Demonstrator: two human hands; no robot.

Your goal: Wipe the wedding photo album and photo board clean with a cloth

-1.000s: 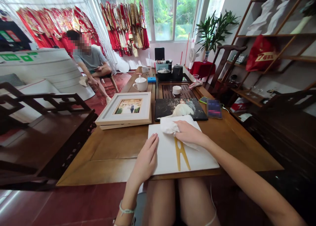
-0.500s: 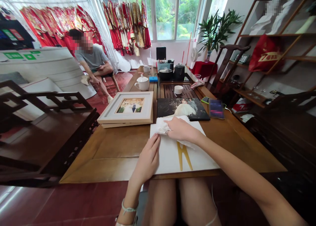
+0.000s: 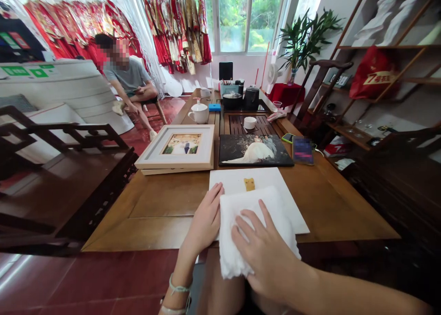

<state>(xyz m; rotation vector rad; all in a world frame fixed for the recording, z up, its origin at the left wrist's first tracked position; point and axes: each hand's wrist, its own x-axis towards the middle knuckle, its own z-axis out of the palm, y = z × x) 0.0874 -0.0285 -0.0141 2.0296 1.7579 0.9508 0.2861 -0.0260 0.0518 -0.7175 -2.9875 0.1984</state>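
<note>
One white cloth (image 3: 283, 219) covers the near part of one white board (image 3: 270, 178), the end of one yellow piece (image 3: 249, 184) showing just beyond it, with two stacked picture frames (image 3: 148, 155) farther left, one dark photo panel (image 3: 255, 150) farther right. The right hand (image 3: 267, 246) reaches from the near right, fingers spread wide upon the cloth, while the left hand (image 3: 206, 216) lies along the board's left edge, fingers straight and close together. The brown wooden surface (image 3: 165, 200) runs far toward a window (image 3: 234, 19); one seated person (image 3: 129, 78) is at far left, before red garments (image 3: 79, 28).
</note>
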